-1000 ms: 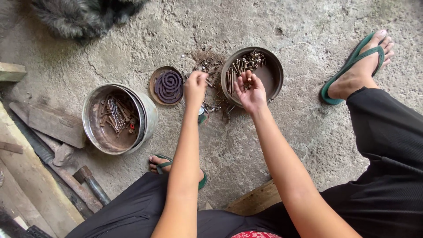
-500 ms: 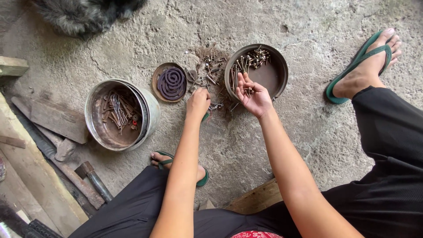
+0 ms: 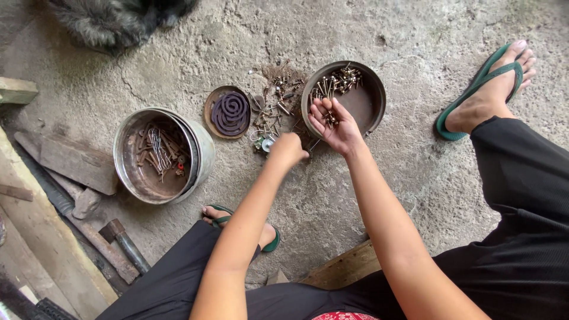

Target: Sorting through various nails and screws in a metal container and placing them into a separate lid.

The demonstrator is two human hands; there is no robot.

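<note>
nails (image 3: 329, 120) in right hand (image 3: 335, 127) seemingly point away.

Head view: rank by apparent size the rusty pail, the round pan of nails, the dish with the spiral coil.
1. Rusty pail, widest as it looks here.
2. Round pan of nails, clearly smaller than the pail; the right hand covers part of its rim.
3. Dish with the spiral coil, smallest.
All sit on the floor at similar distance, so the order looks safe.

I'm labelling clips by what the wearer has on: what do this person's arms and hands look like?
Both arms are bare to above the elbow, no sleeves showing. The left hand and right hand have no gloves; no rings, watch or bracelets are visible.
</note>
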